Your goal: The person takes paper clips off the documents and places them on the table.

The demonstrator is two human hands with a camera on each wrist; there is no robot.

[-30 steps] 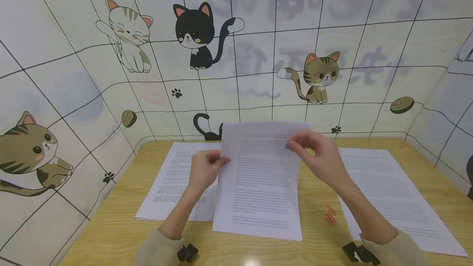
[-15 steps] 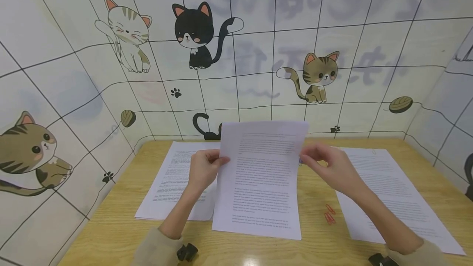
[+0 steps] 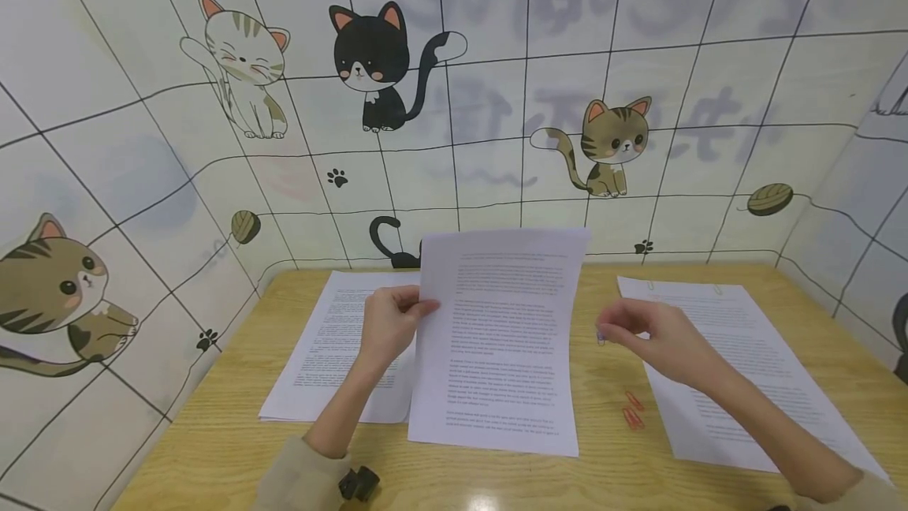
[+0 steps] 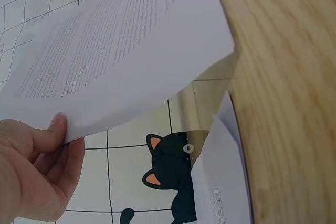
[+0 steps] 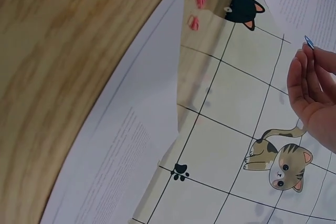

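Observation:
My left hand (image 3: pixel 388 326) pinches the left edge of a printed sheet of paper (image 3: pixel 504 345), thumb in front, and holds it upright and slightly curved above the table. In the left wrist view the thumb (image 4: pixel 59 125) lies on the sheet's face and the fingers are behind it. My right hand (image 3: pixel 656 337), off to the right of the sheet, pinches a small blue-purple paper clip (image 3: pixel 600 335) between thumb and fingertips. The right wrist view shows this clip as blue (image 5: pixel 310 42), sticking out past the fingertips.
Several red paper clips (image 3: pixel 633 416) lie on the wooden table (image 3: pixel 213 448). A printed stack (image 3: pixel 333 353) lies at left, partly behind the held sheet. Papers (image 3: pixel 752 369) at right carry two yellowish clips at their far edge. A cat-patterned wall (image 3: pixel 489 140) stands behind the table.
My right hand has moved right and down, away from the sheet's upper right edge, with the paper clip in its fingertips. The left hand and the sheet stay nearly still.

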